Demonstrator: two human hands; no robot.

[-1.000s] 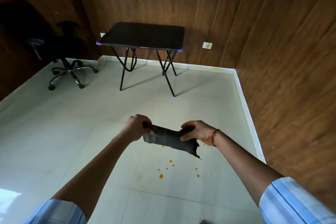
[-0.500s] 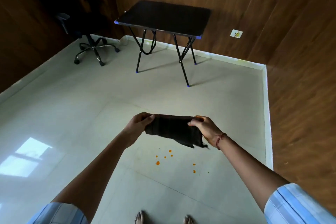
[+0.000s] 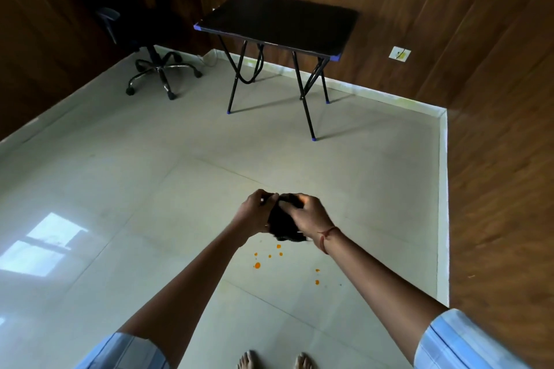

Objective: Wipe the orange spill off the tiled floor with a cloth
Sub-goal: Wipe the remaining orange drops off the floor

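A dark cloth is bunched up between both hands, held in the air above the pale tiled floor. My left hand grips its left side and my right hand curls over its top and right side. Much of the cloth is hidden by my fingers. Several small orange drops lie scattered on the tiles just below and nearer to me, with two more orange drops to the right.
A black folding table stands against the far wooden wall. A black office chair is in the far left corner. A wooden wall runs along the right. My bare feet show at the bottom edge.
My hands have come together, gathering the stretched-out cloth into a tight bundle. The view has tilted down slightly, so my feet now show.
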